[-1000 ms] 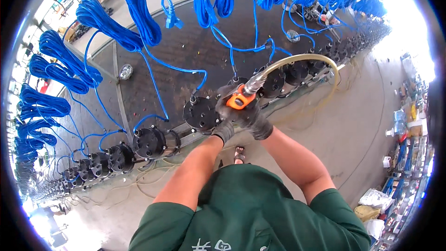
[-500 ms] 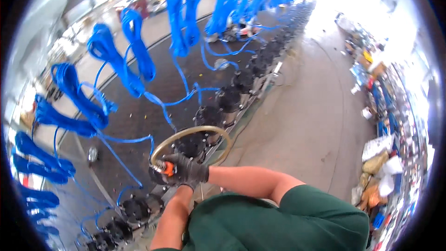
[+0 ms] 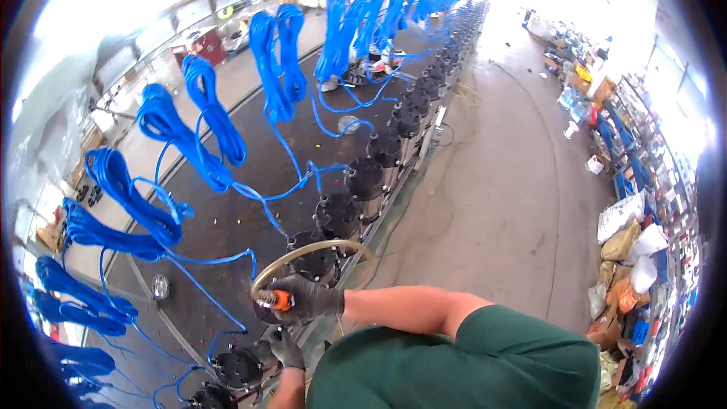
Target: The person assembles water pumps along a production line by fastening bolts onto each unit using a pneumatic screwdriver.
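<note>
My right hand [image 3: 309, 300], in a dark glove, is wrapped round an air tool with an orange collar [image 3: 283, 301]. A yellowish hose [image 3: 310, 250] loops up from the tool's spring-wrapped end and over to the right. The rest of the tool is hidden by the hand. Just below and nearer me, my gloved left hand [image 3: 288, 350] has its fingers curled together; what is in them, if anything, I cannot make out. It is beside a round black housing [image 3: 238, 366] at the table's edge. Another black housing [image 3: 315, 259] stands beyond the tool, behind the hose.
A long row of black housings [image 3: 364, 179] lines the right edge of the dark worktable [image 3: 235, 220]. Blue cables run from them to hanging blue coils [image 3: 136, 197] on the left. Right of the table lies a concrete floor [image 3: 485, 212], with bags and boxes [image 3: 621, 235] along the far side.
My left hand has come away from under the right hand and moved down toward the nearer housing. The right hand still grips the air tool. The whole view has tilted up somewhat.
</note>
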The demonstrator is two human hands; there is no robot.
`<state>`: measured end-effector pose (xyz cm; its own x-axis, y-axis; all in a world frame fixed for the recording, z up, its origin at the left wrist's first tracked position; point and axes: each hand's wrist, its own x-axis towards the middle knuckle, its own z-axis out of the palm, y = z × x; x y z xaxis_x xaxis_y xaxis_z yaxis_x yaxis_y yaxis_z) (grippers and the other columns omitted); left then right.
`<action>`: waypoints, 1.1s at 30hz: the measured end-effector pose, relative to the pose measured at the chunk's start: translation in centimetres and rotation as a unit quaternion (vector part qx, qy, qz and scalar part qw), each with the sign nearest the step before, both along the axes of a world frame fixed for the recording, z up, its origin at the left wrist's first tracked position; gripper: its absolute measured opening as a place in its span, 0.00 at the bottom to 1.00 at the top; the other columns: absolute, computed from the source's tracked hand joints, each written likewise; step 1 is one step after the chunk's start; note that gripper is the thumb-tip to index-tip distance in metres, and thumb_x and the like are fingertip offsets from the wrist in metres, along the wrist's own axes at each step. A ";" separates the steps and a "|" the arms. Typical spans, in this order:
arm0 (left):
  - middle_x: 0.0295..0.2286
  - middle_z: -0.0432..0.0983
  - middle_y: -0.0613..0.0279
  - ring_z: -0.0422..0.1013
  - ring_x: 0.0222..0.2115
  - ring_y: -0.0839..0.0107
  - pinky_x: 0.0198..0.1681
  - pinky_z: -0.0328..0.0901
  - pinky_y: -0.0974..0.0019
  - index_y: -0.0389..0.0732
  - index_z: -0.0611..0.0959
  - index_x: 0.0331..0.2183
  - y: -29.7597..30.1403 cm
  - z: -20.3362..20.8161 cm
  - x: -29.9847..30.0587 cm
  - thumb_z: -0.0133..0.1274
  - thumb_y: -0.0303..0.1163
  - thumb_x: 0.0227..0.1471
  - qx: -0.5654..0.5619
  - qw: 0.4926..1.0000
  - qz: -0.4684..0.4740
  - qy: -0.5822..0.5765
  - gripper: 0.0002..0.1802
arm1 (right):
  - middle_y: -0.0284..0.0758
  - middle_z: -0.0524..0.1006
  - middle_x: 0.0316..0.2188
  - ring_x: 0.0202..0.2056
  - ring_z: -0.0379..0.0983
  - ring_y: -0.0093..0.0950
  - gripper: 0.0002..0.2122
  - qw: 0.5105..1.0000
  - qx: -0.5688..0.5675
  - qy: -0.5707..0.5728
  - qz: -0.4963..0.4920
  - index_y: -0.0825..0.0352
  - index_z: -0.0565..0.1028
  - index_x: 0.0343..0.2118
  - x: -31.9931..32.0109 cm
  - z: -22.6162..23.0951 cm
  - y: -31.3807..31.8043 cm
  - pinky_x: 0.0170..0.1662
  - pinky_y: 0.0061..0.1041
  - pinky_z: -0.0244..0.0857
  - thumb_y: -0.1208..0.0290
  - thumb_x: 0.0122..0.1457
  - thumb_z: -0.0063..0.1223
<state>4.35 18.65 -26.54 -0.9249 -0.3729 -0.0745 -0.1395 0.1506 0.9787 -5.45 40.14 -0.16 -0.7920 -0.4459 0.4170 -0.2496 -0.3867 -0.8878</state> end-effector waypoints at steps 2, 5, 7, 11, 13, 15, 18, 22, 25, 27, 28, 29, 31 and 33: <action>0.46 0.78 0.55 0.73 0.44 0.63 0.51 0.66 0.60 0.37 0.78 0.51 1.4 3.4 -4.9 0.57 0.31 0.53 0.129 0.991 -0.006 0.041 0.22 | 0.31 0.78 0.37 0.40 0.75 0.21 0.14 0.974 -0.120 -0.193 0.012 0.64 0.75 0.47 -0.4 -1.5 0.6 0.44 0.28 0.75 0.74 0.59 0.63; 0.50 0.76 0.59 0.70 0.52 0.62 0.58 0.62 0.57 0.43 0.77 0.55 3.4 10.0 -10.7 0.56 0.39 0.54 -0.074 0.973 -0.199 0.084 0.27 | 0.33 0.77 0.41 0.44 0.76 0.26 0.13 0.732 -0.375 -0.531 0.204 0.64 0.74 0.48 -0.2 -1.7 1.3 0.49 0.30 0.74 0.66 0.63 0.58; 0.54 0.74 0.61 0.67 0.56 0.63 0.63 0.58 0.56 0.46 0.75 0.58 3.8 12.2 -11.9 0.52 0.42 0.56 -0.242 0.923 -0.289 0.074 0.28 | 0.32 0.77 0.42 0.45 0.75 0.25 0.14 0.936 -0.162 -0.300 0.092 0.65 0.73 0.48 -0.3 -2.6 2.0 0.49 0.29 0.74 0.72 0.60 0.60; 0.63 0.64 0.64 0.59 0.63 0.64 0.69 0.51 0.57 0.50 0.67 0.64 1.8 6.9 -11.0 0.42 0.39 0.64 -0.204 0.921 -0.330 0.042 0.28 | 0.30 0.78 0.41 0.42 0.77 0.22 0.17 0.989 -0.015 -0.148 -0.028 0.65 0.75 0.45 -0.4 -0.6 2.2 0.47 0.26 0.74 0.80 0.52 0.65; 0.64 0.62 0.63 0.59 0.64 0.64 0.70 0.51 0.57 0.50 0.65 0.65 0.3 3.1 -9.7 0.39 0.38 0.66 0.215 0.936 -0.278 -0.015 0.28 | 0.31 0.79 0.40 0.41 0.77 0.21 0.17 0.991 -0.001 -0.131 -0.015 0.66 0.76 0.44 -0.7 0.6 1.6 0.46 0.25 0.74 0.81 0.50 0.67; 0.62 0.66 0.61 0.63 0.61 0.63 0.67 0.56 0.56 0.47 0.68 0.63 1.3 2.0 -8.6 0.39 0.38 0.67 0.374 0.907 -0.191 -0.029 0.25 | 0.30 0.80 0.38 0.40 0.77 0.21 0.15 0.988 0.134 -0.064 -0.044 0.66 0.77 0.42 -1.2 0.6 2.2 0.45 0.25 0.74 0.81 0.50 0.67; 0.58 0.71 0.59 0.69 0.56 0.63 0.62 0.64 0.56 0.43 0.73 0.58 2.9 2.8 -7.0 0.40 0.38 0.67 0.381 0.918 -0.093 -0.054 0.22 | 0.30 0.80 0.37 0.38 0.77 0.20 0.15 0.984 0.159 -0.025 -0.080 0.66 0.77 0.40 -1.2 0.2 2.7 0.45 0.24 0.74 0.82 0.49 0.67; 0.48 0.78 0.60 0.75 0.47 0.63 0.53 0.70 0.58 0.41 0.80 0.45 -2.4 -5.8 -7.1 0.53 0.34 0.59 0.328 0.942 -0.064 -0.021 0.13 | 0.29 0.80 0.36 0.39 0.77 0.19 0.15 0.989 0.135 -0.037 -0.056 0.67 0.77 0.40 -0.5 0.9 0.8 0.45 0.24 0.73 0.81 0.49 0.66; 0.45 0.79 0.60 0.76 0.45 0.67 0.47 0.71 0.62 0.42 0.79 0.44 -1.5 -5.5 -7.0 0.60 0.30 0.53 0.432 0.899 -0.068 -0.003 0.15 | 0.29 0.80 0.37 0.41 0.77 0.19 0.16 0.980 0.190 0.007 -0.049 0.66 0.77 0.43 -0.9 0.5 2.1 0.47 0.24 0.72 0.79 0.51 0.66; 0.44 0.80 0.59 0.76 0.44 0.68 0.46 0.70 0.64 0.42 0.79 0.45 1.6 -1.7 -8.2 0.59 0.29 0.54 0.421 0.904 -0.067 -0.039 0.15 | 0.30 0.80 0.40 0.42 0.77 0.21 0.17 0.986 0.157 -0.050 -0.037 0.66 0.77 0.45 -0.9 -0.4 3.5 0.48 0.24 0.73 0.80 0.51 0.66; 0.43 0.80 0.58 0.77 0.44 0.69 0.45 0.70 0.65 0.42 0.79 0.45 2.0 -1.2 -8.6 0.59 0.29 0.54 0.417 0.906 -0.060 -0.048 0.15 | 0.30 0.80 0.41 0.43 0.76 0.21 0.18 0.988 0.105 -0.112 0.012 0.66 0.76 0.46 -0.9 -0.3 3.7 0.48 0.24 0.73 0.80 0.51 0.67; 0.41 0.81 0.58 0.77 0.42 0.69 0.45 0.70 0.65 0.43 0.80 0.44 2.4 -0.7 -8.9 0.58 0.29 0.55 0.456 0.885 -0.079 -0.043 0.13 | 0.30 0.80 0.41 0.43 0.76 0.21 0.18 0.987 0.110 -0.113 0.015 0.66 0.76 0.46 -0.8 -0.2 4.1 0.48 0.24 0.73 0.80 0.51 0.67; 0.39 0.82 0.57 0.78 0.41 0.69 0.44 0.71 0.65 0.43 0.81 0.43 0.9 -2.0 -8.6 0.57 0.29 0.55 0.494 0.866 -0.069 -0.029 0.12 | 0.31 0.80 0.41 0.42 0.77 0.21 0.19 0.982 0.143 -0.124 -0.010 0.67 0.76 0.47 -0.3 2.0 2.5 0.48 0.25 0.73 0.80 0.51 0.67; 0.38 0.82 0.54 0.79 0.40 0.63 0.43 0.71 0.61 0.43 0.82 0.43 -0.2 -4.0 -8.7 0.56 0.28 0.56 0.490 0.868 -0.078 -0.022 0.12 | 0.30 0.81 0.36 0.39 0.77 0.20 0.22 0.984 0.134 -0.116 0.031 0.67 0.75 0.49 -0.9 3.0 2.1 0.45 0.24 0.73 0.77 0.50 0.69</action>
